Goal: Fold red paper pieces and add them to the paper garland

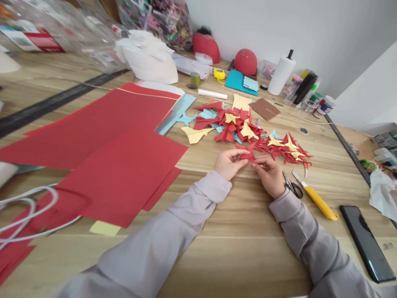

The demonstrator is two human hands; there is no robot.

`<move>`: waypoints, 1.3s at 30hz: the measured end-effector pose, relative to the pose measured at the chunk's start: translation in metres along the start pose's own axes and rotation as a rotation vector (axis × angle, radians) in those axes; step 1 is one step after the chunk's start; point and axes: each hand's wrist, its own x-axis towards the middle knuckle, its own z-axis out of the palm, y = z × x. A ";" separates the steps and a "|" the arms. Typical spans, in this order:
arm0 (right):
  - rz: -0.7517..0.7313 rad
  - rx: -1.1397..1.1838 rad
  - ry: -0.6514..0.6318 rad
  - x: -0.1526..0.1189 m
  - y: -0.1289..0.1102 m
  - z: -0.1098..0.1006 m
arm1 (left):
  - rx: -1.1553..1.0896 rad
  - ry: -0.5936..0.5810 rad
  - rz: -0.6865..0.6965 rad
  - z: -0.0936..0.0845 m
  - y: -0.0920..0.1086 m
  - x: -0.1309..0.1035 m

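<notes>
Between my two hands is a small folded piece of red paper (247, 155) with pointed corners. My left hand (228, 164) pinches its left side between thumb and fingers. On the right, my right hand (269, 173) has thumb and fingertips closed at its lower right edge. Just beyond the hands spreads a pile of folded red, yellow and blue paper shapes (242, 129). Black-handled scissors (292, 185) lie right beside my right hand, partly hidden by it. A yellow utility knife (316, 198) rests to the right of them.
Large red paper sheets (130, 178) cover the left of the wooden table, with a white cable (37, 240) over them. A black phone (366, 242) lies at the right. Tissues (149, 58), a tape measure (219, 73), a paper roll (281, 74) and bottles stand at the back.
</notes>
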 end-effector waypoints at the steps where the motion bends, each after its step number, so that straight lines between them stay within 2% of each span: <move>1: -0.001 -0.006 0.003 0.000 0.000 0.000 | -0.001 0.009 -0.005 -0.001 0.000 0.001; 6: -0.002 -0.029 0.006 0.000 0.003 -0.001 | -0.044 -0.024 -0.068 -0.003 0.001 0.003; 10: -0.042 -0.113 -0.026 0.001 0.004 -0.002 | -0.016 -0.024 -0.032 -0.002 0.002 0.001; 19: -0.120 -0.169 0.076 0.001 -0.001 -0.004 | -0.008 -0.079 -0.012 0.000 -0.002 -0.001; 24: -0.117 -0.168 0.086 0.001 -0.004 -0.003 | -0.008 -0.076 0.022 -0.001 -0.002 0.000; 28: -0.100 -0.161 0.036 0.000 -0.004 -0.002 | -0.012 -0.085 0.036 -0.003 -0.001 0.001; 33: -0.076 -0.139 0.052 0.000 -0.004 -0.003 | -0.019 -0.081 -0.043 0.000 0.002 0.000; 39: -0.044 -0.130 0.009 0.001 -0.007 -0.003 | 0.060 -0.048 -0.037 0.001 0.005 -0.002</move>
